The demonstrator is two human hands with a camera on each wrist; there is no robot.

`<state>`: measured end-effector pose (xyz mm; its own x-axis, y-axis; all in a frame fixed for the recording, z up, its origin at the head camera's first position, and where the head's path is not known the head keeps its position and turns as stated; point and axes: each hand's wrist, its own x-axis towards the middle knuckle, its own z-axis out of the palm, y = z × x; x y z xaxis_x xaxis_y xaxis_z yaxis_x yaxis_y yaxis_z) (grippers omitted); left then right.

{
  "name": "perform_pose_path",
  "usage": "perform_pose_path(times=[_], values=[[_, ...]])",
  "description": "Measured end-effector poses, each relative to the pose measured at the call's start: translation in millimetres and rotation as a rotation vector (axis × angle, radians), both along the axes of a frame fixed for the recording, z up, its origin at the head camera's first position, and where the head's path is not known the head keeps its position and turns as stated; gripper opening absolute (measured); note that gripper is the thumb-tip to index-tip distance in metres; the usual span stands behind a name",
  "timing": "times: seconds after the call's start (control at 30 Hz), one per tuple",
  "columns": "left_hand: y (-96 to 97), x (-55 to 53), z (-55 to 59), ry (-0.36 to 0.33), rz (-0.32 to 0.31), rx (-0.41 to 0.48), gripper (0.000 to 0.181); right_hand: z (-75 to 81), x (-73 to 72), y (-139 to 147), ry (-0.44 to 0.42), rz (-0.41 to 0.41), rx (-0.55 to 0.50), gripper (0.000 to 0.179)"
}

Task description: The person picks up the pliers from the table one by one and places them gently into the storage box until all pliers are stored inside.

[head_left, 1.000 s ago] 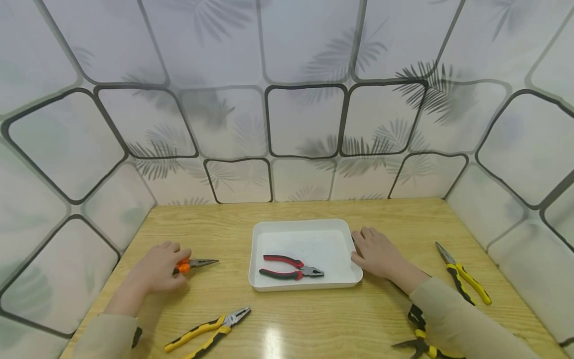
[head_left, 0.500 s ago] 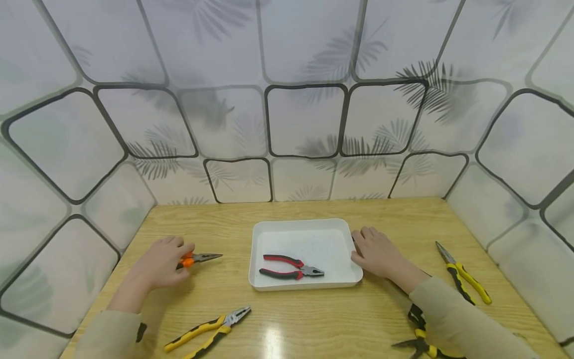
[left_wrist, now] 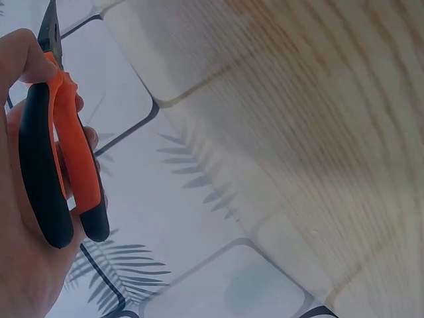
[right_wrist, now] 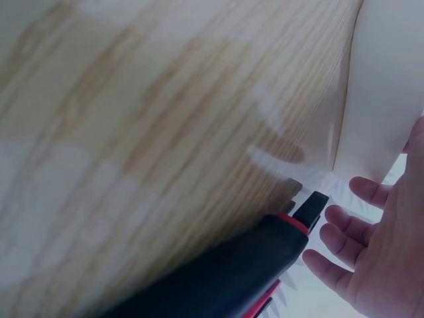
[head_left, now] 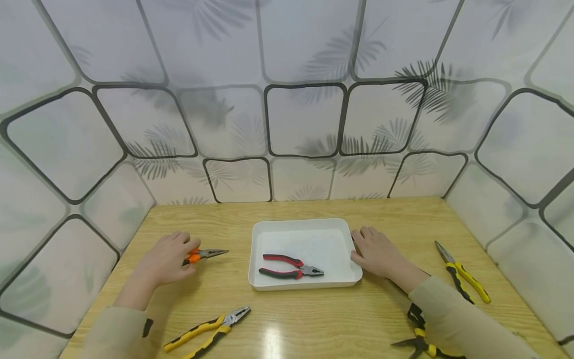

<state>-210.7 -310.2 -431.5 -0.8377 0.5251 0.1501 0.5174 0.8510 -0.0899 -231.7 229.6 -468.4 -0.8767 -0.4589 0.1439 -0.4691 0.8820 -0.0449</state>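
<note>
My left hand (head_left: 163, 262) grips orange-and-black long-nose pliers (head_left: 207, 254), their jaws pointing right over the table. In the left wrist view, the two handles (left_wrist: 45, 165) lie along the palm, fingers behind them. My right hand (head_left: 378, 252) is at the right rim of a white tray (head_left: 305, 286), thumb over the rim and fingers outside the wall. Inside the tray lie red-and-black combination pliers (head_left: 291, 268), handles apart. Under the right hand, the right wrist view has a black handle with red trim (right_wrist: 232, 265); the head view mostly hides that tool.
Yellow-and-black combination pliers (head_left: 211, 331) lie front left on the wooden table (head_left: 314, 319). Yellow-and-black long-nose pliers (head_left: 462, 276) lie at the right. Another yellow-and-black pair (head_left: 421, 344) is partly hidden by the right sleeve. Patterned fabric walls (head_left: 305, 119) enclose the back and sides.
My left hand has moved right and slightly away from me with the orange pliers, nearer the tray. The right hand, the tray and the other pliers have stayed put.
</note>
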Motion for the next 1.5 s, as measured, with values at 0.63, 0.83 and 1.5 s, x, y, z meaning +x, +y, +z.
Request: perform_pose_path(times=[0.63,0.83,1.5], values=[[16.5,-2.6,8.1,0.016,-0.033,-0.027,0.029,-1.5,-1.6,1,-0.019,-0.004,0.029,0.044],[23.5,-3.4,9.6,0.018,-0.038,-0.025,0.03,-3.6,-2.5,1,-0.02,0.0,0.014,0.043],[45.8,-2.3,19.7,0.037,-0.063,-0.051,0.027,-1.6,-2.3,1,-0.033,-0.016,0.018,0.044]])
